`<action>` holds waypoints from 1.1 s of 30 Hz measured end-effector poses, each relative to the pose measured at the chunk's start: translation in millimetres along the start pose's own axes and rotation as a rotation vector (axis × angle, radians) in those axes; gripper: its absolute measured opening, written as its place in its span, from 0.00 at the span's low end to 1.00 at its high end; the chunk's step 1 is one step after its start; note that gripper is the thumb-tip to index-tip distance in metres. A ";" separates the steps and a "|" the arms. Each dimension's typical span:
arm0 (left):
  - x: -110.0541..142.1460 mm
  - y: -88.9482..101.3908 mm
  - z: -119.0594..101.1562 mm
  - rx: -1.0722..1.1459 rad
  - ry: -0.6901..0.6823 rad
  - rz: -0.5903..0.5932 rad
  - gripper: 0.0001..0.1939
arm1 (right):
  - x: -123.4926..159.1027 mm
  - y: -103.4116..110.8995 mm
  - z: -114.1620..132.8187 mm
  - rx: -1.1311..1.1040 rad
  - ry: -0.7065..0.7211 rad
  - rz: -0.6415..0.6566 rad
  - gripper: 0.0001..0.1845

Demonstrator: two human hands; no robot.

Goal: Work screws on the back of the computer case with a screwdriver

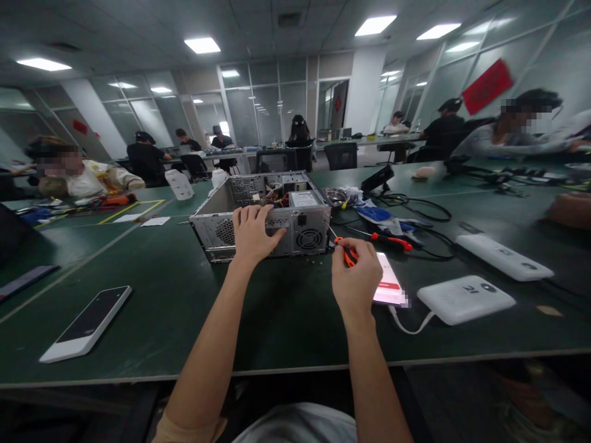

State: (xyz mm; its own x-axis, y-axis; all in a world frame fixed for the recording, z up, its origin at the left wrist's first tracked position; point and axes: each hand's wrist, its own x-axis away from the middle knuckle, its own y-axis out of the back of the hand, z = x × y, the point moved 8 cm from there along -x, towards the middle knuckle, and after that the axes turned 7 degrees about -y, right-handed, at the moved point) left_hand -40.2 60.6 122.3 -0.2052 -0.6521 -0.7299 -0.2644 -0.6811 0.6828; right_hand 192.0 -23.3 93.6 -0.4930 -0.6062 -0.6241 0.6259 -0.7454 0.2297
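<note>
An opened metal computer case (pixel 215 231) lies on the green table, its rear panel with a round fan grille toward me. My left hand (pixel 253 237) rests against that panel, fingertips at the top edge and thumb spread to the right. My right hand (pixel 357 271) is closed around a screwdriver (pixel 349 253) with an orange and black handle. Its thin shaft points up and left toward the case's right edge; whether the tip touches, I cannot tell. Several tiny pieces (pixel 314 261), perhaps screws, lie before the case. Inside show a power supply (pixel 303 199) and cables.
A second screwdriver (pixel 392 242) lies right of the case near blue-and-white gloves (pixel 383 218), a metal bowl (pixel 336 197) and black cables. A lit phone (pixel 390 283) is wired to a white power bank (pixel 466 299). At left lies a white device (pixel 87 323). Other people sit around.
</note>
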 end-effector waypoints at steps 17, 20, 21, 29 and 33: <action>-0.6 4.1 -1.9 -0.005 0.003 0.032 0.28 | -1.9 -0.9 -3.7 0.035 -0.082 0.037 0.19; -0.4 2.5 -1.1 0.006 0.000 0.030 0.28 | -2.6 -1.0 -15.4 0.026 -0.175 0.067 0.22; -0.4 2.1 -0.8 0.011 0.001 0.030 0.28 | -2.4 -1.9 -18.8 0.021 -0.202 0.083 0.22; -0.2 3.2 -1.8 0.026 0.003 0.035 0.28 | -2.1 2.3 -11.5 0.074 -0.144 0.020 0.16; -0.3 2.7 -0.5 0.030 0.013 0.043 0.29 | -1.5 2.9 -8.4 0.044 -0.101 0.016 0.14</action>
State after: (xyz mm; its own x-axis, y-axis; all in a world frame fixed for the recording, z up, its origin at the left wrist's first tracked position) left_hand -40.3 58.8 124.4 -0.2046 -0.6853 -0.6990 -0.2836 -0.6419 0.7124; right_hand 199.6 -22.2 88.9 -0.5430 -0.6411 -0.5424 0.6077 -0.7458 0.2731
